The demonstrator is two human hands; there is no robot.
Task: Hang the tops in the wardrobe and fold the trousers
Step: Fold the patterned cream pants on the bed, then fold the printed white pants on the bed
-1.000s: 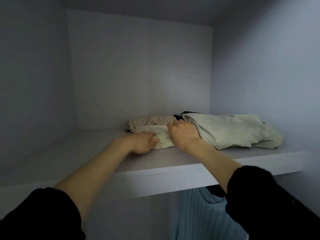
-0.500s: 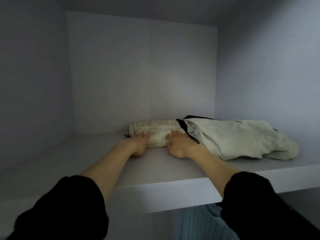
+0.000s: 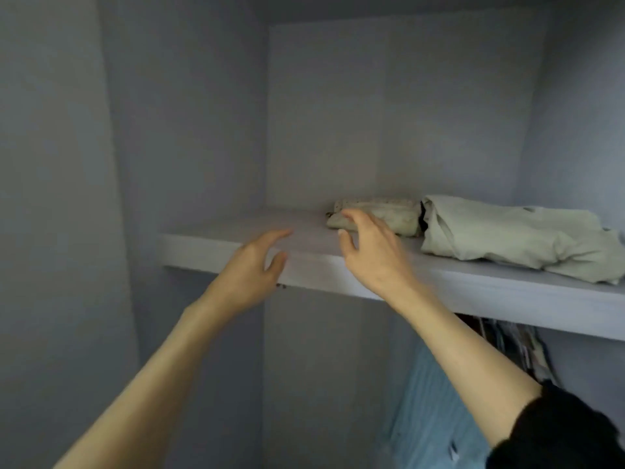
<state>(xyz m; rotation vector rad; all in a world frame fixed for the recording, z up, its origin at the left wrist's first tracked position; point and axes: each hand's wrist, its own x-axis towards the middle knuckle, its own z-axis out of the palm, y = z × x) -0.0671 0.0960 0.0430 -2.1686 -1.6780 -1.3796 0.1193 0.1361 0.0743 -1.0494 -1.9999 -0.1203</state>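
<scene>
A small folded cream garment (image 3: 392,219) lies on the upper wardrobe shelf (image 3: 473,286), against a dotted folded piece (image 3: 372,202) behind it. To its right sits a larger pale green folded garment (image 3: 507,235) with a dark edge showing at its left end. My left hand (image 3: 252,270) hovers in front of the shelf edge, fingers loose and holding nothing. My right hand (image 3: 370,252) is raised just in front of the cream garment, fingers spread, holding nothing.
Below the shelf a light blue striped top (image 3: 436,407) hangs, with several other hanging clothes (image 3: 507,346) behind it. The wardrobe's grey side wall (image 3: 189,130) stands at the left and the back panel (image 3: 389,113) behind the shelf.
Both hands have come off the cream garment and drawn back toward the shelf's front edge. The view has shifted left and lower, so the clothes now sit to the right.
</scene>
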